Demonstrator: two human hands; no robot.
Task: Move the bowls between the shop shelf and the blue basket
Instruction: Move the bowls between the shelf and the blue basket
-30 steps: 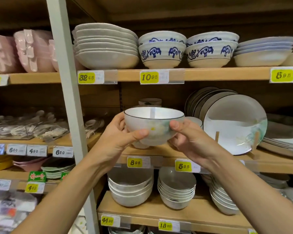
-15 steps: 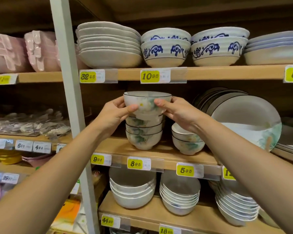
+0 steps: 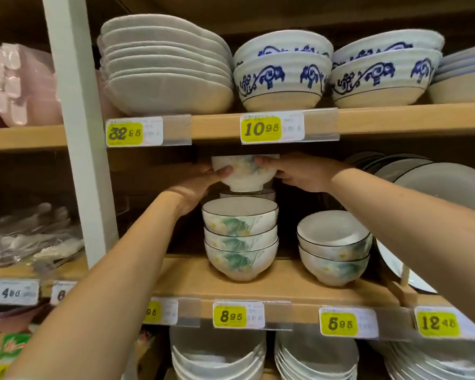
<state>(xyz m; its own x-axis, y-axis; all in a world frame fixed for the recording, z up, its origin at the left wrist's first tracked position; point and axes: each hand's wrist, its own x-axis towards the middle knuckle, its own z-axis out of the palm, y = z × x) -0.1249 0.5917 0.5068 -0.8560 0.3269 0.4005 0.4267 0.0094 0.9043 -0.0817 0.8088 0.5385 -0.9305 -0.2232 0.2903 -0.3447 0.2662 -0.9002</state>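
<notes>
Fingers [image 3: 223,171] of left hand [image 3: 194,189] and right hand [image 3: 299,174] grip floral bowl [image 3: 243,178] above stack [image 3: 240,239].

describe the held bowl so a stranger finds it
On the middle shelf, above the yellow 8.95 tag, stands a stack of three bowls. Just over it, the left hand and right hand grip one flowered bowl. It alone is lifted, not stacked.

Bowl [image 3: 242,174] higher, perhaps further back

The left grip [image 3: 196,185] and right grip [image 3: 298,172] are bare hands on bare forearms [image 3: 113,278].
</notes>
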